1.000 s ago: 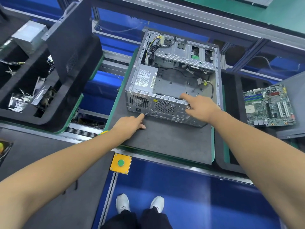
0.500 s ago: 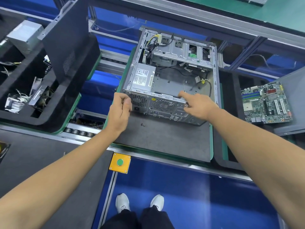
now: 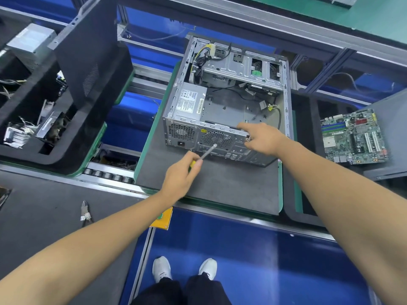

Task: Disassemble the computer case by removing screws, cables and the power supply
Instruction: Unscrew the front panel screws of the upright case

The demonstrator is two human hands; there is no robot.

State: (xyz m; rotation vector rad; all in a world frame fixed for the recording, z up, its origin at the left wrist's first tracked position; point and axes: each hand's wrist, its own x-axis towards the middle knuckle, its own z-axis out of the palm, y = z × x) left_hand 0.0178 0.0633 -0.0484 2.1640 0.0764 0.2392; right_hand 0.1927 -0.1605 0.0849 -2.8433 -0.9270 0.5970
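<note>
Left hand (image 3: 179, 176) grips screwdriver (image 3: 203, 155) at case (image 3: 222, 119) rear; right hand (image 3: 262, 137) braces top edge. Seat tip squarely w/ firm pressure.

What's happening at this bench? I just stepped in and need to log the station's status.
A person is stripping an opened computer case lying on a dark mat. The left hand holds a yellow-handled screwdriver, its tip at the case's rear panel near the fan grille. The right hand rests on the rear top edge. The power supply still sits inside, cables attached. A motherboard lies to the right.
</note>
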